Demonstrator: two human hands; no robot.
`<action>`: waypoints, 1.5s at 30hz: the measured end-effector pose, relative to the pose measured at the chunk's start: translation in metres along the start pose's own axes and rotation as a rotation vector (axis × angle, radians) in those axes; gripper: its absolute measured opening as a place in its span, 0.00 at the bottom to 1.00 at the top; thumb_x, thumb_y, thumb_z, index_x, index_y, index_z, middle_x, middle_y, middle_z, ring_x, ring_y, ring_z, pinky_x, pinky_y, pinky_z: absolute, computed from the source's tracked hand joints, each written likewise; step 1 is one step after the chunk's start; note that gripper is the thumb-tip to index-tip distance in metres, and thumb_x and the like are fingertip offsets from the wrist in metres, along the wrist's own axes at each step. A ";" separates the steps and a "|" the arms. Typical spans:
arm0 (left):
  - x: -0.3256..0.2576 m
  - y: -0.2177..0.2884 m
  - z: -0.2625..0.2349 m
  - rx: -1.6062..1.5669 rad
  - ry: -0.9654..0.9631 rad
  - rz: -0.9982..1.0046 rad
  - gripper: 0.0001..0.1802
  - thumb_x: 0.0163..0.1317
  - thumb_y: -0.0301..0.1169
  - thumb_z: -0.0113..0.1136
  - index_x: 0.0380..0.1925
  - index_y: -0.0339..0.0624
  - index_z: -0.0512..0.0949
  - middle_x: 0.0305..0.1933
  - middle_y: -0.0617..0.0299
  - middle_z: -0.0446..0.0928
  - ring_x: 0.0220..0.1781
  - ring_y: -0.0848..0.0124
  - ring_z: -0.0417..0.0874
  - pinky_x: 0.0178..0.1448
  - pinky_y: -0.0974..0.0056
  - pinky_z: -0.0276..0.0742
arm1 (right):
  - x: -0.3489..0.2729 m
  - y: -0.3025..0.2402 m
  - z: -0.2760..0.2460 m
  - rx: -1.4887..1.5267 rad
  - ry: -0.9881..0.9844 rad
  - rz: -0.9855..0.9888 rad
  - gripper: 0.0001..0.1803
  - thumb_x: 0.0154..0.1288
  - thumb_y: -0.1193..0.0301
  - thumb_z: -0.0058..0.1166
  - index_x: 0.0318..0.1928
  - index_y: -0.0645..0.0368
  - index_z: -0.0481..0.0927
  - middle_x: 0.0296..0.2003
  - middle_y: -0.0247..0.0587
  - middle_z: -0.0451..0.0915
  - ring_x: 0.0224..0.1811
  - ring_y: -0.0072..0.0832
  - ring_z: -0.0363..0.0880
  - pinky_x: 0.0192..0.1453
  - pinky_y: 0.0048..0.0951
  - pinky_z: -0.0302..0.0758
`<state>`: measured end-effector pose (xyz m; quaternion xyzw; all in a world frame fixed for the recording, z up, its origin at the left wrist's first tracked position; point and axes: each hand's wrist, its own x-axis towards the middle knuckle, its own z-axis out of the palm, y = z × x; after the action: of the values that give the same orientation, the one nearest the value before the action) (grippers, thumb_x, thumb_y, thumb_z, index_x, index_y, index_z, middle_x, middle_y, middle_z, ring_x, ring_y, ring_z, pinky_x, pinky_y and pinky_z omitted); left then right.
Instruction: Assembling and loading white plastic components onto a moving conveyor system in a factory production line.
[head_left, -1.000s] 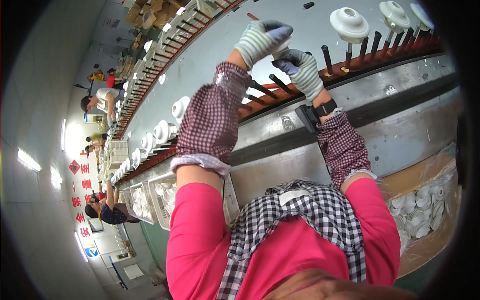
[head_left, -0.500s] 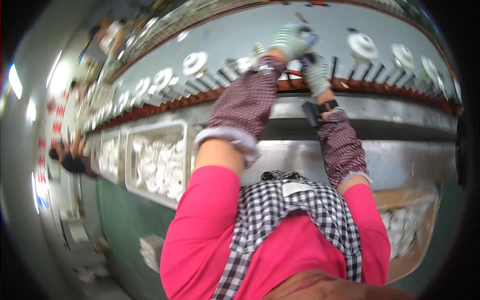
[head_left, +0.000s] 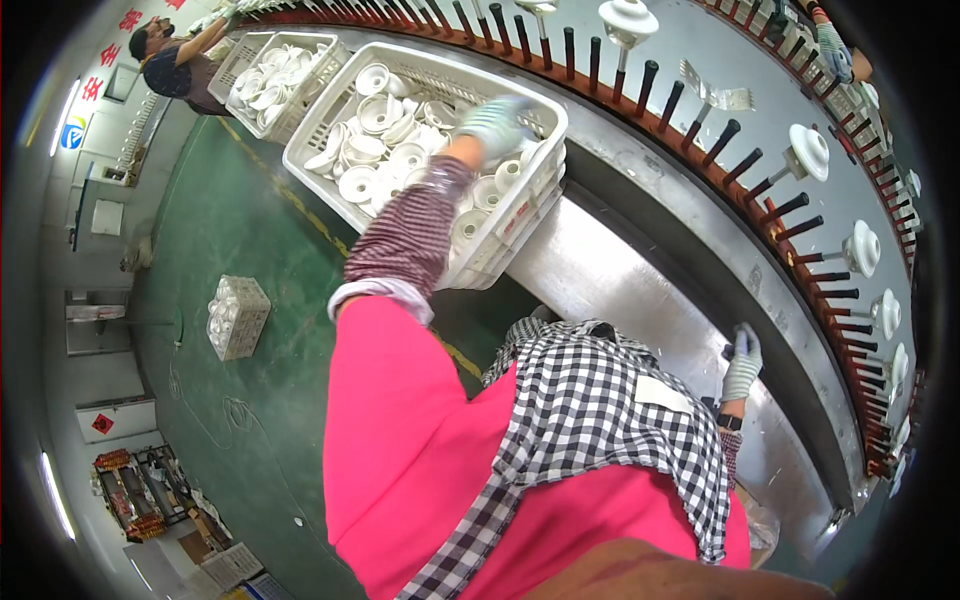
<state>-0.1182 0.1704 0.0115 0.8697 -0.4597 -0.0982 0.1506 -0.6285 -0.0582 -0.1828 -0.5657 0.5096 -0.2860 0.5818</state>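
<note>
My left hand, in a striped glove, reaches over the right part of a white plastic crate. Heaped inside the crate are white cup-shaped parts, several with a round hole. Motion smears the fingers of this hand, so whether they hold a part cannot be made out. Low on the right, my right hand is over the steel ledge beside the conveyor. Its gloved fingers are stretched out, the fingertips look dark, and nothing shows in them.
Along the curved conveyor runs a brown rail with upright black-tipped rods; some bear white domed parts. One holds a flat metal bracket. A second filled crate stands farther left, near another person. A small crate rests on the green floor.
The view has swung left. My left hand has gone from the conveyor to the crate of white parts; my right hand has left the conveyor rods and come down over the steel ledge.
</note>
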 end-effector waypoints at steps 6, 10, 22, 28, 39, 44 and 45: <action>0.000 -0.124 0.080 0.638 -0.302 -0.119 0.16 0.57 0.36 0.51 0.43 0.44 0.81 0.49 0.45 0.78 0.55 0.55 0.77 0.59 0.56 0.72 | 0.007 -0.007 -0.005 -0.260 -0.126 -0.021 0.15 0.65 0.66 0.53 0.49 0.59 0.79 0.33 0.35 0.81 0.20 0.18 0.72 0.25 0.22 0.72; 0.010 -0.096 0.057 0.713 -0.138 -0.102 0.16 0.59 0.39 0.51 0.42 0.45 0.81 0.42 0.50 0.81 0.45 0.53 0.82 0.50 0.52 0.76 | 0.007 -0.049 0.027 -0.443 -0.241 -0.323 0.15 0.64 0.66 0.54 0.48 0.60 0.79 0.34 0.38 0.81 0.30 0.22 0.77 0.35 0.25 0.75; -0.004 0.280 0.110 -0.680 -0.252 0.503 0.12 0.60 0.25 0.56 0.43 0.33 0.78 0.31 0.60 0.80 0.34 0.75 0.77 0.41 0.68 0.74 | -0.016 -0.198 0.021 -0.484 -0.171 -0.730 0.19 0.55 0.60 0.60 0.46 0.53 0.80 0.43 0.48 0.80 0.43 0.45 0.78 0.49 0.41 0.74; -0.019 0.362 0.096 -1.255 -1.267 0.251 0.52 0.47 0.62 0.62 0.61 0.31 0.62 0.55 0.49 0.72 0.53 0.58 0.78 0.47 0.60 0.81 | -0.028 -0.224 -0.051 -0.262 -0.141 -0.997 0.09 0.55 0.64 0.58 0.36 0.50 0.84 0.44 0.37 0.80 0.46 0.39 0.76 0.54 0.39 0.69; -0.011 0.513 0.086 -1.181 -1.411 0.265 0.55 0.38 0.59 0.67 0.62 0.37 0.61 0.53 0.43 0.71 0.48 0.50 0.79 0.38 0.59 0.83 | -0.018 -0.247 -0.183 -0.193 -0.110 -0.949 0.19 0.59 0.52 0.56 0.41 0.51 0.83 0.47 0.42 0.78 0.47 0.43 0.77 0.50 0.40 0.73; 0.011 0.567 0.026 -1.341 -1.064 0.129 0.55 0.36 0.57 0.70 0.60 0.33 0.62 0.51 0.37 0.73 0.47 0.51 0.81 0.41 0.59 0.84 | 0.021 -0.226 -0.280 -0.011 0.232 -0.491 0.14 0.60 0.67 0.60 0.44 0.61 0.80 0.43 0.44 0.80 0.43 0.31 0.80 0.48 0.30 0.76; 0.020 0.581 0.018 -1.365 -1.027 0.160 0.55 0.36 0.57 0.71 0.60 0.33 0.62 0.51 0.37 0.72 0.47 0.50 0.81 0.41 0.58 0.84 | 0.033 -0.221 -0.302 0.050 0.289 -0.432 0.13 0.61 0.68 0.59 0.43 0.62 0.80 0.42 0.43 0.80 0.42 0.29 0.79 0.47 0.28 0.77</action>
<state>-0.5597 -0.1582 0.1981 0.4013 -0.3711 -0.7240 0.4209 -0.8414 -0.2425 0.0664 -0.6001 0.4475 -0.4942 0.4421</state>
